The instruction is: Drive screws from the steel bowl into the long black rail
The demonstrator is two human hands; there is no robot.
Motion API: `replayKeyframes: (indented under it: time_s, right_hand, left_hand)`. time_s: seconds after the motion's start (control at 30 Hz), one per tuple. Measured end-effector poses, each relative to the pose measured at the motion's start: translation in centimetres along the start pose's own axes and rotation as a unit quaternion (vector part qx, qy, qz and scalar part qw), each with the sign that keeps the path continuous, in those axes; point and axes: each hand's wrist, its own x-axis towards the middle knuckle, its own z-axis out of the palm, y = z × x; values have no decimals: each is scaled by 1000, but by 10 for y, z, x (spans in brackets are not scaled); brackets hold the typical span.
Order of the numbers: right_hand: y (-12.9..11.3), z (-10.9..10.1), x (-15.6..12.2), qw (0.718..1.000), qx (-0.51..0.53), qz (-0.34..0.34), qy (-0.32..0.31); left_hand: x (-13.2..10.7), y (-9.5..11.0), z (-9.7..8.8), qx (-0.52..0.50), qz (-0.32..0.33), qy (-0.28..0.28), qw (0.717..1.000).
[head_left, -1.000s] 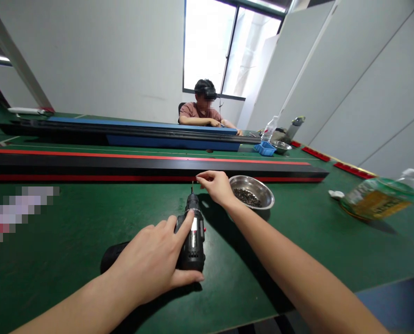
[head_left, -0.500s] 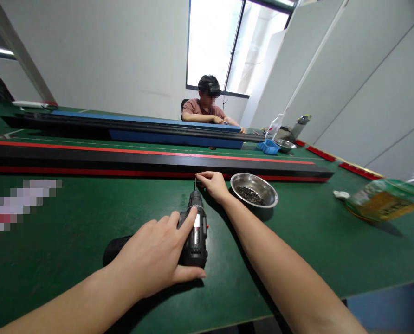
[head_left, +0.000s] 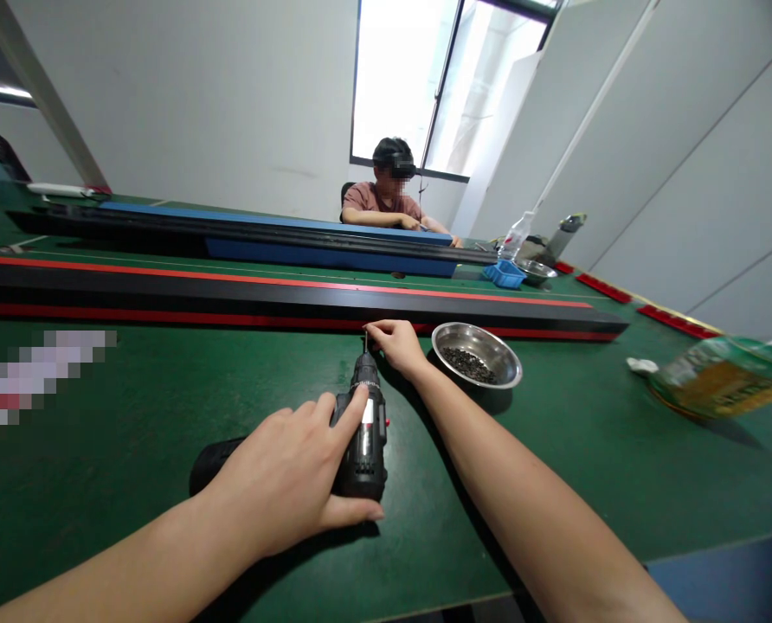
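My left hand [head_left: 288,467] is wrapped round a black cordless drill [head_left: 365,433], which lies on its side with its bit pointing away from me. The bit's tip reaches the near side of a long black bar with red stripes [head_left: 282,298]. Right at that tip, my right hand [head_left: 395,344] has its thumb and fingers pinched together; whatever they hold is too small to make out. Just right of this hand sits a steel bowl [head_left: 506,368] with many small dark screws [head_left: 467,363] in it.
Behind the striped bar lie long blue and black bars [head_left: 327,255]. A blue basket [head_left: 504,274], a clear bottle [head_left: 516,235] and another steel bowl [head_left: 537,272] stand at the far right. A large plastic jar [head_left: 727,381] is on the green table [head_left: 574,450]. Across it sits a person [head_left: 386,199].
The view has shifted very slightly. Both hands and the drill keep practically the same place against the striped bar.
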Motion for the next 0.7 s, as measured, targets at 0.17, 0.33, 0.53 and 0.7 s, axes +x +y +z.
replayKeyframes:
  time_s: [0.17,0.33,0.53,0.7]
  right_hand:
    - [3,1,2,999,-38,-10,3]
    - [2,2,2,998,-67,-20,1]
    - [0,3,2,999,-46,2,21]
    - [-4,1,-1,1000,14,-3,22]
  left_hand:
    - [0,0,0,-1,-6,-7,1000]
    - [0,0,0,-2,-2,-2,1000]
    - [0,0,-1,2,-4,-9,1000]
    - [-1,0,-2,3,-2,-2,1000]
